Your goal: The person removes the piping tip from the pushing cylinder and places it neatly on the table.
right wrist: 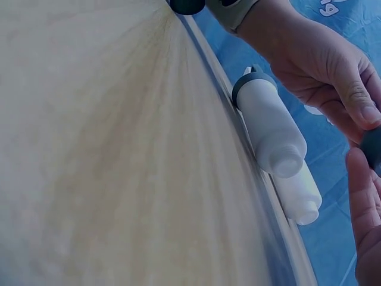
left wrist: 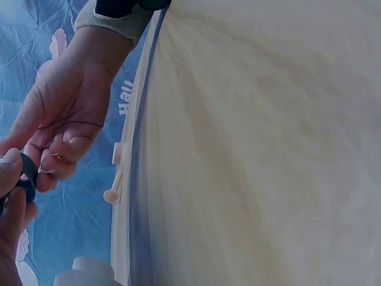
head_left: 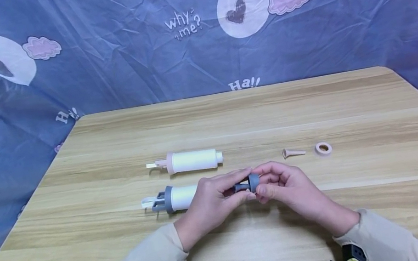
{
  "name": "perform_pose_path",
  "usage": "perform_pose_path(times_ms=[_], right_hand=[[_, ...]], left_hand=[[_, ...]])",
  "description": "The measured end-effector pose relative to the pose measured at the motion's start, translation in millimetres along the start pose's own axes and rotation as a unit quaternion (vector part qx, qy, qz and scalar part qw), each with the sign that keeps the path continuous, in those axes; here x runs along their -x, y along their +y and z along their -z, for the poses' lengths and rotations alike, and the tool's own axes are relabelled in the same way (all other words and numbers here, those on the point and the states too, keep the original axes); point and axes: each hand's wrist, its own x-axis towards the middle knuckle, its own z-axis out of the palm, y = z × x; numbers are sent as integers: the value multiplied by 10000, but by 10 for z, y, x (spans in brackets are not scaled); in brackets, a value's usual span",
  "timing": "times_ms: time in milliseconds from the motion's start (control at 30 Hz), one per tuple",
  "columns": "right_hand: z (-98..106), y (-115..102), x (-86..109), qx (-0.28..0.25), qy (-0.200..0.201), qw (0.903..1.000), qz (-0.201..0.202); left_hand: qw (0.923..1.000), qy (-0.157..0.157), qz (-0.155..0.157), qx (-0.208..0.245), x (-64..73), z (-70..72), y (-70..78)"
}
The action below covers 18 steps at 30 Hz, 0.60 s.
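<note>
My left hand (head_left: 214, 199) pinches a small dark grey nozzle (head_left: 241, 187) between thumb and fingers, its narrow end hidden in the hand. Right at the nozzle's wide end is a dark grey ring cap (head_left: 254, 182), which my right hand (head_left: 286, 187) holds by the edge with thumb and fingertips. The two grey pieces overlap in the left wrist view. Behind my left hand lies a white cylinder with a grey collar and plunger handle (head_left: 181, 198), partly covered by that hand. Farther back lies a similar white cylinder with a pale pink collar (head_left: 194, 160).
A small pink cone-shaped nozzle (head_left: 293, 153) and a pink ring cap (head_left: 323, 149) lie on the wooden table (head_left: 110, 143), to the right of the cylinders. Blue printed cloth (head_left: 135, 45) hangs behind the table's far edge.
</note>
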Motion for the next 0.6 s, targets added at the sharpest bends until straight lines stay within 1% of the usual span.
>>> perform_pose_path(times_ms=[133, 167, 267, 400, 500, 600], right_hand=[[2, -9, 8, 94, 184, 9996, 200], [6, -18, 13, 159, 255, 9994, 192], [27, -50, 32, 326, 512, 9982, 7], [73, -89, 68, 404, 844, 9954, -191], [117, -110, 104, 386, 976, 9943, -159], [164, -127, 141, 383, 1020, 9940, -39]], left_hand=[[9999, 83, 100, 74, -25, -43, 32], [9998, 94, 158, 89, -35, -53, 46], [9993, 87, 351, 91, -66, -84, 75], [9982, 145, 566, 97, -111, -126, 96], [9972, 224, 685, 184, -140, -165, 99], [9950, 260, 868, 416, -167, -210, 110]])
